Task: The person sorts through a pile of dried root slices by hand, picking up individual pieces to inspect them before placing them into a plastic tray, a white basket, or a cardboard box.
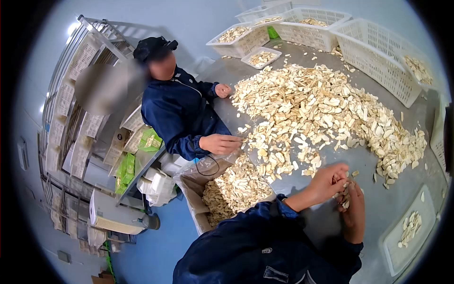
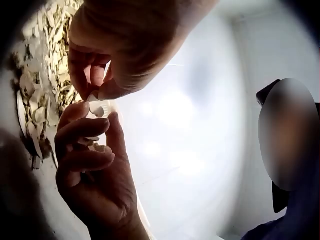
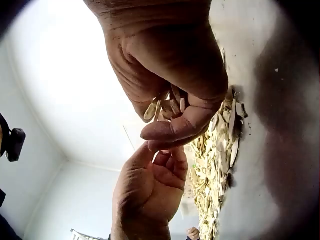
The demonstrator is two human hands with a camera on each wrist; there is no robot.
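Close above the table, both hands meet in front of the body. My left hand (image 1: 326, 185) pinches a pale dried slice (image 2: 93, 97) between thumb and fingertips, its other fingers curled. Right beside it, my right hand (image 1: 353, 208) holds several dried slices (image 3: 167, 106) in its curled fingers; part of them is hidden by the fingers. In the left wrist view the right hand's fingertips nearly meet the left's. A large heap of the same slices (image 1: 307, 104) spreads over the metal table (image 1: 302, 227) beyond the hands.
Another person (image 1: 179, 109) stands at the table's left side, hands at the heap. A lined box (image 1: 189, 189) full of slices stands below the edge. White crates (image 1: 373, 57) line the back; a shallow tray (image 1: 390, 246) with slices lies at right. A rack (image 1: 61, 109) stands far left.
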